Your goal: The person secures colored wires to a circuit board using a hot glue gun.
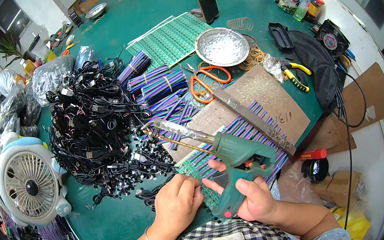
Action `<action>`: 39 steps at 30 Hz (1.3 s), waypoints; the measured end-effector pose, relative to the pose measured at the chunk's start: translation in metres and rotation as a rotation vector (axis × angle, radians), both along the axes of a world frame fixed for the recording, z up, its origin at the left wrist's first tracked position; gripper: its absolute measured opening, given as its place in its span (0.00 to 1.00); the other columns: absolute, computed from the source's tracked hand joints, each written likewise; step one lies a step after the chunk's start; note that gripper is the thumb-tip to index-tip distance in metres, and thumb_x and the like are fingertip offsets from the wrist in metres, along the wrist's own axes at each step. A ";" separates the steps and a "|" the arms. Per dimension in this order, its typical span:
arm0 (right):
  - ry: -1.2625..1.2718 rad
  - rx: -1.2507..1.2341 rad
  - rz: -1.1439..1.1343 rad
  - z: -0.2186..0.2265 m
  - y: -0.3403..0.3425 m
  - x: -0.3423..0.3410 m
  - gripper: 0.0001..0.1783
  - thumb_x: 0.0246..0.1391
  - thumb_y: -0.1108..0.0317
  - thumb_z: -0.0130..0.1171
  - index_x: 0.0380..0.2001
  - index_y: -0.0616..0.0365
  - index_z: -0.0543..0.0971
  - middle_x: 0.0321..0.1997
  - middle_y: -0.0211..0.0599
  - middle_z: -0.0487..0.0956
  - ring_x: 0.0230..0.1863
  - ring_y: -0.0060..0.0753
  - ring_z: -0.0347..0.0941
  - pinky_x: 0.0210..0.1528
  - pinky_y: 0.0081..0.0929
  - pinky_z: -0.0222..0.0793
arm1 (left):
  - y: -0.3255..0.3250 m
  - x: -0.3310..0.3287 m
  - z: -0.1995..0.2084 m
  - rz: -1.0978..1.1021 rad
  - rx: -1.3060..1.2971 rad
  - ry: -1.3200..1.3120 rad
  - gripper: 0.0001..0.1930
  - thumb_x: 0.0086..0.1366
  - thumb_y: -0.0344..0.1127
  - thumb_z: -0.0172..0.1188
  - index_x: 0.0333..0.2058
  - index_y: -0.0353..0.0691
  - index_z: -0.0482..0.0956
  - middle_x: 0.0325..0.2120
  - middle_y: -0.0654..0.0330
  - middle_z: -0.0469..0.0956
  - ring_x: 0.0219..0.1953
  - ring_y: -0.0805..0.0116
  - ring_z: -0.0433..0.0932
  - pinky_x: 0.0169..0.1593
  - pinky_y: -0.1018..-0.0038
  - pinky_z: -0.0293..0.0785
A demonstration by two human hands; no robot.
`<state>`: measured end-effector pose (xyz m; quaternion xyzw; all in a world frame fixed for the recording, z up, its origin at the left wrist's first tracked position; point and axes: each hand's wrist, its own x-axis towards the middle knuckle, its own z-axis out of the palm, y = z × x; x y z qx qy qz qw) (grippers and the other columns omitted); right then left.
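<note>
Gripping a green soldering gun [233,163] at lower centre, the right hand [254,196] has fingers wrapped round the handle, tip pointing to the upper left. Left hand [178,203] curled in a loose fist, pressing down on a green circuit board strip [197,165] just beside the gun. Black cable heap [92,127] at centre left of the green counter [104,222]. White fan [30,185] at left edge. Orange scissors [209,82] above centre.

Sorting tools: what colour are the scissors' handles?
Orange; the scissors show best in the head view.
</note>
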<state>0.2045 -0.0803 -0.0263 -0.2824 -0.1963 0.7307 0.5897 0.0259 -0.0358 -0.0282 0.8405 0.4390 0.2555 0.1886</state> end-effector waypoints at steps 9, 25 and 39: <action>-0.041 0.037 -0.048 -0.005 -0.001 -0.001 0.34 0.61 0.66 0.51 0.69 0.52 0.54 0.70 0.39 0.60 0.72 0.43 0.54 0.71 0.63 0.49 | 0.001 -0.010 0.006 -0.119 0.021 0.075 0.12 0.51 0.28 0.64 0.36 0.40 0.77 0.30 0.59 0.74 0.29 0.59 0.78 0.31 0.67 0.75; -0.725 0.003 0.005 0.000 -0.114 0.088 0.18 0.55 0.63 0.63 0.43 0.66 0.78 0.36 0.39 0.82 0.38 0.30 0.79 0.43 0.30 0.75 | 0.012 -0.028 0.013 -0.411 0.171 0.308 0.15 0.54 0.30 0.60 0.43 0.39 0.79 0.33 0.60 0.74 0.28 0.65 0.77 0.29 0.72 0.76; -0.989 0.160 0.144 -0.002 -0.098 0.081 0.21 0.50 0.72 0.66 0.47 0.67 0.77 0.45 0.43 0.82 0.45 0.32 0.81 0.49 0.26 0.75 | 0.016 -0.023 0.014 -0.444 0.288 0.320 0.10 0.53 0.31 0.60 0.36 0.39 0.77 0.25 0.64 0.66 0.23 0.74 0.73 0.24 0.77 0.73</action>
